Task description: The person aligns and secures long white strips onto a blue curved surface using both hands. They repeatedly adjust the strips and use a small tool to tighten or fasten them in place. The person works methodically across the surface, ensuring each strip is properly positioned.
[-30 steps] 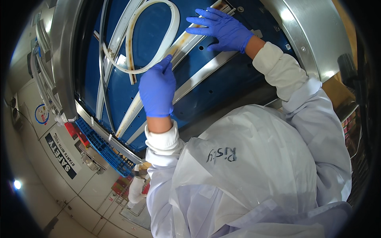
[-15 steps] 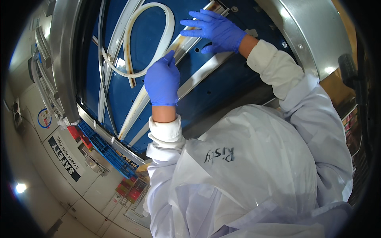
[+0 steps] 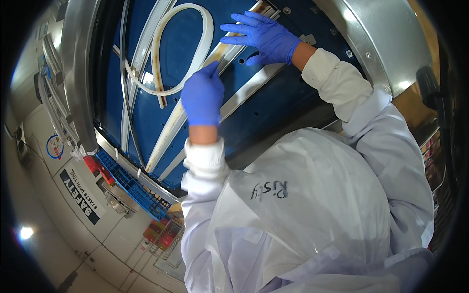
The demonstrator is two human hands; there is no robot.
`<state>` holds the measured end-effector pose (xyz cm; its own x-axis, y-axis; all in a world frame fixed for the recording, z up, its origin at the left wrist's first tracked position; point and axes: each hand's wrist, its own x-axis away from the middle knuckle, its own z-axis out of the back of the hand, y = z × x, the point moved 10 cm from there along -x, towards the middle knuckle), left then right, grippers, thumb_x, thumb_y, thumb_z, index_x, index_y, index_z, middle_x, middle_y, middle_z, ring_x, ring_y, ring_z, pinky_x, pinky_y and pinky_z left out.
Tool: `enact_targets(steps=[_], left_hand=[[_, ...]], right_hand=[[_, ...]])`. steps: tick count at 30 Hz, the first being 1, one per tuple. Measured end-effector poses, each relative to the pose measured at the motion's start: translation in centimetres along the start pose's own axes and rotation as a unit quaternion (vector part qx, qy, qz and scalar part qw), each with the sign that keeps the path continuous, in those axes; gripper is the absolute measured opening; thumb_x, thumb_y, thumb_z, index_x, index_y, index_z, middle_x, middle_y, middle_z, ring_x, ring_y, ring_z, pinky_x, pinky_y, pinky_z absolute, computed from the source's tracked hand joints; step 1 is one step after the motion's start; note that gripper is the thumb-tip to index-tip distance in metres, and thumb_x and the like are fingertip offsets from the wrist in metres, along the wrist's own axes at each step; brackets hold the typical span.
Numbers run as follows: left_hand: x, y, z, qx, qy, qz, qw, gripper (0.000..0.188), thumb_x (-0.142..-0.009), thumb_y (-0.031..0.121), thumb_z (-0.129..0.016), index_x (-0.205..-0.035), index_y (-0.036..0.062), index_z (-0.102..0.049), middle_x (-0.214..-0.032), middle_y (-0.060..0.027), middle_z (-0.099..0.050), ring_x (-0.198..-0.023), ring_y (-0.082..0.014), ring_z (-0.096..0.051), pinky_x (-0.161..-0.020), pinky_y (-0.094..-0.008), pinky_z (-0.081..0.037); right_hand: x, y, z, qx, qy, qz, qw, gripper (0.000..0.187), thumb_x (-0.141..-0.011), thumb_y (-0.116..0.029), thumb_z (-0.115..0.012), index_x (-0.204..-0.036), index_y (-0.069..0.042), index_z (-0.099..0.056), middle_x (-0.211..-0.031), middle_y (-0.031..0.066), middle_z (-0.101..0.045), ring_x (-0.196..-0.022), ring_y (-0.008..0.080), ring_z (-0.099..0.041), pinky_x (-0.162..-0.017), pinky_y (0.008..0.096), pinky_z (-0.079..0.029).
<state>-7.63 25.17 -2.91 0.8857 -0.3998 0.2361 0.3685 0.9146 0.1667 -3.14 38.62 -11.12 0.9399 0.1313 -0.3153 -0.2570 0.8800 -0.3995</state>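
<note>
My left hand [image 3: 203,97], in a blue glove, is closed over a long pale rail [image 3: 168,134] with brown stains, its index finger along the rail. Whatever its curled fingers grip is hidden beneath them. My right hand [image 3: 266,39], gloved in blue too, lies open with fingers spread across the rail's upper right part. A flexible white strip [image 3: 207,36], stained brown on one side, curls in a loop left of the rail. It passes close beside my left hand.
Beneath lies a dark blue panel [image 3: 239,110] with small holes. Other pale rails [image 3: 251,90] cross it, along with a thin dark metal bar [image 3: 124,73]. Curved metal walls [image 3: 376,44] border it. A blue plastic grate [image 3: 132,183] stands at lower left.
My left hand has shifted slightly right, staying over the rail. My right hand has moved a little left and remains spread. The strip's loop looks almost unchanged.
</note>
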Motion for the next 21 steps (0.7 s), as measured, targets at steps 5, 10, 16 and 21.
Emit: enact_targets(steps=[5, 10, 16, 21], left_hand=[[0.5, 1.5, 1.4, -0.001, -0.012, -0.002, 1.0, 0.028, -0.092, 0.022, -0.061, -0.115, 0.0113, -0.072, -0.085, -0.0209, -0.07, -0.074, -0.0314, -0.069, -0.072, -0.0373, -0.052], [0.0, 1.8, -0.4, -0.02, -0.007, -0.025, 0.999, 0.025, -0.092, 0.023, -0.061, -0.112, 0.0156, -0.074, -0.091, -0.02, -0.07, -0.083, -0.0356, -0.069, -0.078, -0.0412, -0.053], [0.0, 2.3, 0.5, 0.031, -0.01, -0.001, 0.999, 0.024, -0.091, 0.025, -0.061, -0.11, 0.0176, -0.075, -0.095, -0.0188, -0.07, -0.085, -0.038, -0.068, -0.079, -0.043, -0.054], [-0.9, 1.6, -1.0, -0.003, 0.015, -0.061, 0.998, 0.026, -0.092, 0.02, -0.063, -0.114, 0.0106, -0.073, -0.088, -0.0215, -0.072, -0.071, -0.0238, -0.07, -0.07, -0.034, -0.052]], right_hand=[[0.1, 0.6, -0.2, -0.009, 0.012, -0.006, 1.0, 0.078, -0.071, -0.036, -0.079, -0.143, -0.033, -0.048, -0.154, 0.0006, -0.039, -0.145, 0.0291, -0.031, -0.12, 0.0453, -0.024], [0.0, -0.1, 0.1, -0.012, 0.019, 0.009, 1.0, 0.077, -0.07, -0.035, -0.08, -0.141, -0.033, -0.051, -0.153, 0.0005, -0.039, -0.144, 0.0292, -0.032, -0.119, 0.0459, -0.027], [0.2, 0.1, -0.1, -0.02, 0.026, -0.001, 0.999, 0.08, -0.069, -0.035, -0.081, -0.142, -0.031, -0.05, -0.153, -0.0006, -0.04, -0.144, 0.0285, -0.032, -0.118, 0.046, -0.028], [0.0, 0.2, -0.5, -0.031, 0.015, -0.003, 0.999, 0.083, -0.07, -0.036, -0.08, -0.145, -0.026, -0.046, -0.154, -0.0012, -0.039, -0.145, 0.0271, -0.03, -0.119, 0.0445, -0.026]])
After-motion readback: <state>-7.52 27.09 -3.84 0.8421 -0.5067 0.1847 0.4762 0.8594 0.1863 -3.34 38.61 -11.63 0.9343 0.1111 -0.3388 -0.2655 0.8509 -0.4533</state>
